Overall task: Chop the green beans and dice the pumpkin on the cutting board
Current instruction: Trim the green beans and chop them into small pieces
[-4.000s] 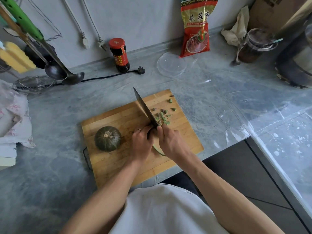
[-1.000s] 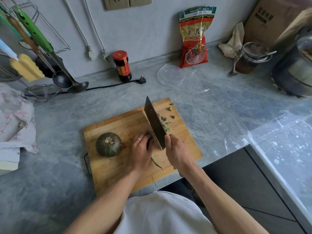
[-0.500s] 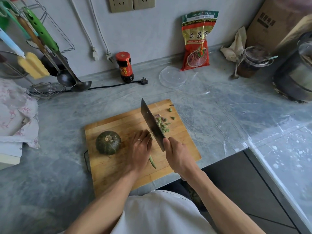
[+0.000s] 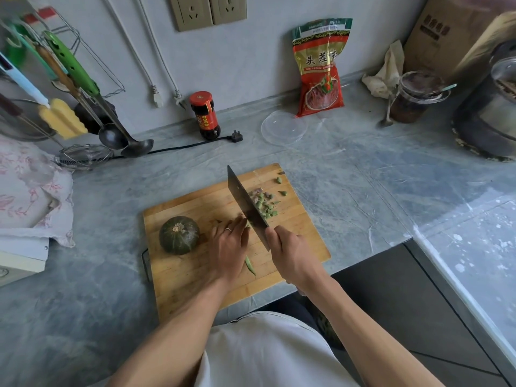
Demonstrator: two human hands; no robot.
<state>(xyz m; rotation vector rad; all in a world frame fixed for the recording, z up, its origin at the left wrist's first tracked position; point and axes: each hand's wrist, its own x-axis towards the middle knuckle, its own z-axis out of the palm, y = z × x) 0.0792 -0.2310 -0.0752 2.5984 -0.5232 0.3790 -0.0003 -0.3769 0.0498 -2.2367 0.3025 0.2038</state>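
The board (image 4: 195,275) lies on the grey surface (image 4: 349,185) and serves as the landmark here. The right hand (image 4: 290,254) is closed around the handle of the cleaver (image 4: 247,205), whose blade runs from that hand toward the board's far edge, slightly left; the handle itself is hidden inside the fist. The left hand (image 4: 229,247) lies flat, fingers extended, pressing on the beans (image 4: 250,265) near the board's middle, just left of the blade. Only the tail of the beans shows, trailing from under the left palm toward the board's near edge; their long axis appears to run near-to-far, roughly along the blade rather than across it, so the next cut likely calls for turning them or re-angling the blade. The left hand is the nearer to the beans and touches them; its fingertips sit just beside the blade, a risk worth noting. How many beans remain under the palm cannot be told. Cut pieces (image 4: 265,205) are heaped right of the blade toward the board's far right corner, a few scattered beyond. The pumpkin (image 4: 179,235) stands whole and untouched on the board's left side, stem up, apart from both hands. Dicing is judged not yet begun.
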